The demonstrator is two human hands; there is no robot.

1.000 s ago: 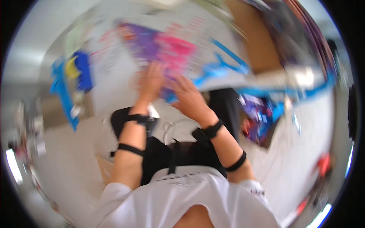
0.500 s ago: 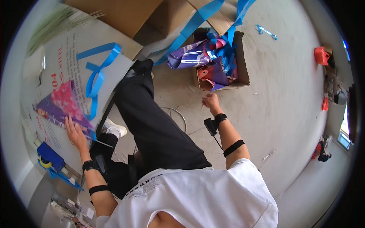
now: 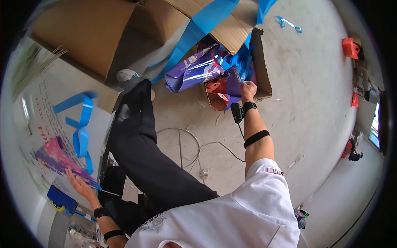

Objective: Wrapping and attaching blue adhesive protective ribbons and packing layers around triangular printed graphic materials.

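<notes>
My left hand (image 3: pixel 79 184) lies with its fingers stretched out on a purple and pink printed plastic cone (image 3: pixel 56 153), which rests on the white printed board (image 3: pixel 45 111). A thin pale stick (image 3: pixel 110 192) lies near its blue lower tip. My right hand (image 3: pixel 248 90) reaches down to the near right side of an open cardboard box (image 3: pixel 264 62), fingers curled closed beside a purple and red printed sheet (image 3: pixel 235 82). Whatever those fingers hold is hidden. A rolled purple sheet (image 3: pixel 193 74) and crumpled blue ribbon (image 3: pixel 245 60) fill the box.
A crinkled blue ribbon (image 3: pixel 84 124) lies on the board by the cone. Large cardboard boxes (image 3: pixel 87 35) stand beyond, with a long blue ribbon (image 3: pixel 202 27) crossing them. A wire hoop (image 3: pixel 197 144) is on the floor. A blue tape dispenser (image 3: pixel 60 198) sits at the board's near edge.
My right hand has moved right and further away, from in front of the small box to its near right side. My left hand stays on the cone. The view has shifted.
</notes>
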